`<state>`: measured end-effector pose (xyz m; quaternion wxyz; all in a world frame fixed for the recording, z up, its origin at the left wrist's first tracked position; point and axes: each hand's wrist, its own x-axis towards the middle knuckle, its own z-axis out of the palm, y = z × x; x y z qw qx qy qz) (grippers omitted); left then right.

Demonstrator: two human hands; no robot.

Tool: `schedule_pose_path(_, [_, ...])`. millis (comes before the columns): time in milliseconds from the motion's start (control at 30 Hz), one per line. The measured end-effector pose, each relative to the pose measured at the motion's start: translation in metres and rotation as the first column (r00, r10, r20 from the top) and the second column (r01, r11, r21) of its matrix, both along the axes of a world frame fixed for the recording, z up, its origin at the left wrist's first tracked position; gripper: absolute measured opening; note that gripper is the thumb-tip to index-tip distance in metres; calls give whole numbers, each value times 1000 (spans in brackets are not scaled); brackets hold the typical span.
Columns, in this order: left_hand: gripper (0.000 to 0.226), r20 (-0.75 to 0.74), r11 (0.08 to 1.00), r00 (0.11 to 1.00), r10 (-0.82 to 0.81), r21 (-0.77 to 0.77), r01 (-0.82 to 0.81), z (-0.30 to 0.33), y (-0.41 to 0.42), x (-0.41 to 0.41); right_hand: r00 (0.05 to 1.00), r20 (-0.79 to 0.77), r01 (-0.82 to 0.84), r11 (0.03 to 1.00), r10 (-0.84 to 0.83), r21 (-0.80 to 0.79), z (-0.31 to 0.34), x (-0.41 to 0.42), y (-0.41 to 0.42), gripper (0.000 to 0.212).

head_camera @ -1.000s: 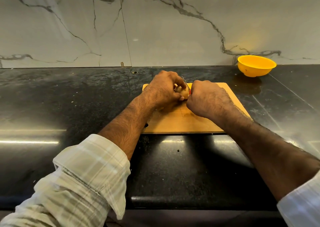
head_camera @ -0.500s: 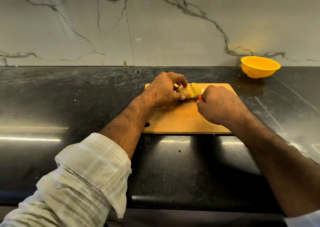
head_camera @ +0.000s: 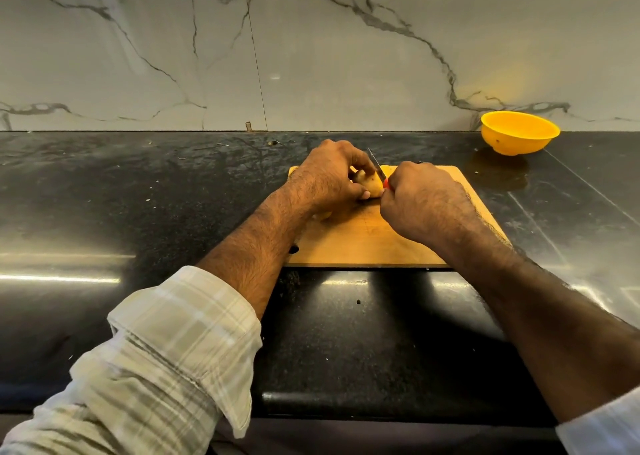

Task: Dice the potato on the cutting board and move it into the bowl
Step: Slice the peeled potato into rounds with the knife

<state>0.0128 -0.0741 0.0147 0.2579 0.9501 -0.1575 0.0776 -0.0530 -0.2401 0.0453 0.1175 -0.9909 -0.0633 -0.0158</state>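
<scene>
Since half a second ago: right hand (head_camera: 424, 201) shifted left, back against the potato (head_camera: 370, 185); knife blade (head_camera: 375, 163) raised again, tip toward 11 o'clock; cut yellow face seen earlier now hidden behind fingers.

Nearest, at 7 o'clock: rolled plaid sleeve (head_camera: 166, 361), bare left forearm running up toward 1 o'clock. At 4 o'clock: right forearm, pale cuff edge at frame corner.

Black stone counter (head_camera: 381, 343), glossy, streaks of reflected light at 9 o'clock and 3 o'clock, scattered crumbs.

Cutting board (head_camera: 356, 246), wooden, flat on counter just past centre, near edge parallel to counter edge.

Left hand (head_camera: 329, 177) on far left part of board, fingers curled over potato, thumb tip pressed against its near side. Potato brown-skinned, resting on board between both hands, mostly covered. Small pale piece (head_camera: 323, 216) glimpsed under left wrist; cannot tell what.

Right hand fisted around red knife handle (head_camera: 385, 183), only a sliver of red showing. Blade thin, rising from fist past right side of potato, against left fingertips. Cannot tell whether edge is in the potato.

Farther, at 2 o'clock: yellow bowl (head_camera: 519, 137), on counter against wall, well apart from board; inside not visible.

Farthest: marble wall (head_camera: 311, 56), grey veins, vertical seam near 12 o'clock.
</scene>
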Motion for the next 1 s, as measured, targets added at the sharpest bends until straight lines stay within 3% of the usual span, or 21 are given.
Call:
schedule_pose_path(333, [43,-8,1000,1000,18,15,-18,-1,-1,5,999,-42,5,1000,-5,12,7,6,5,32])
schedule_pose_path(567, [46,9,998,999,35,45,-35,0,-4,4,995,-88,-52,981,36,-188,-1,-3,13,34])
schedule_pose_path(733, [42,-3,995,1000,27,94,-26,5,-5,0,990,-126,-96,964,66,-247,3,-6,6,34])
schedule_pose_path(867, [40,5,991,1000,17,129,-17,8,-4,-1,991,-132,-62,979,36,-196,4,-6,-3,33])
schedule_pose_path(1000, [55,9,983,1000,18,184,-19,5,-11,-1,994,-109,-45,986,28,-163,2,-7,-7,33])
